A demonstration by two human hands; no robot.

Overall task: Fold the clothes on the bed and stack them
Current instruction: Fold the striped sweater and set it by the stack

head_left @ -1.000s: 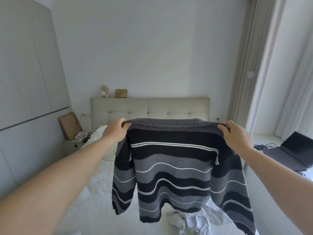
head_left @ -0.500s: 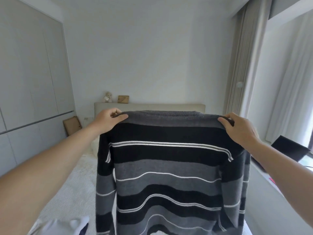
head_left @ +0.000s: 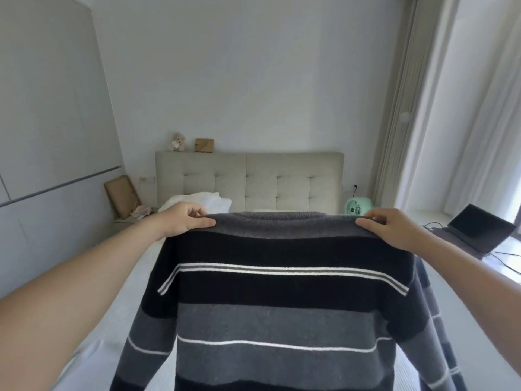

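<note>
One striped sweater (head_left: 277, 300) hangs between two hands: left hand (head_left: 183, 221) and right hand (head_left: 394, 232) each pinch a shoulder above the bed (head_left: 135, 277).

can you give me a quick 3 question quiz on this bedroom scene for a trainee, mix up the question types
1. True or false: the left hand and right hand each pinch a shoulder of the striped sweater.
2. Multiple choice: what stands right of the headboard? A) a lamp B) a green fan C) a chair
3. Fill in: on the headboard ledge, beside the small wooden frame, sits a ____.

Key
1. True; the sweater hangs spread between them above the bed.
2. B
3. Teddy bear
</note>
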